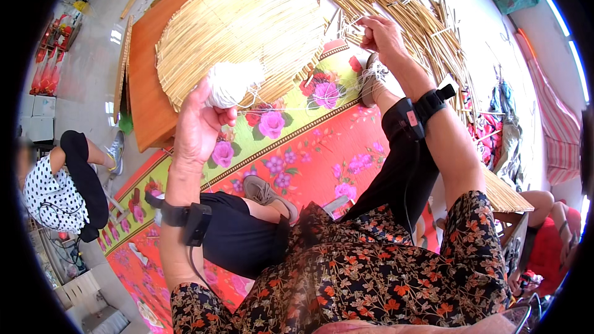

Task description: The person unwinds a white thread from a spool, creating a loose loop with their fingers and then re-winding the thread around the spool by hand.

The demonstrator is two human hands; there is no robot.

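Note:
My left hand (199,123) holds a ball of white string (229,84) at the near edge of a round mat of straw-coloured stalks (241,28). The mat lies on an orange-brown wooden table (153,79). My right hand (380,37) is raised to the right of the mat, thumb and fingers pinched on white string. Loose strands of string (334,99) run between the ball and the area below my right hand, over the floral floor covering and by my shoe.
Long stalks (417,23) lie heaped on the floor beyond my right hand. A person in a polka-dot top (55,195) sits at the left, and another in red (552,246) at the right. Near that one stands a stalk-topped table (506,192). The floral covering (297,148) spreads beneath me.

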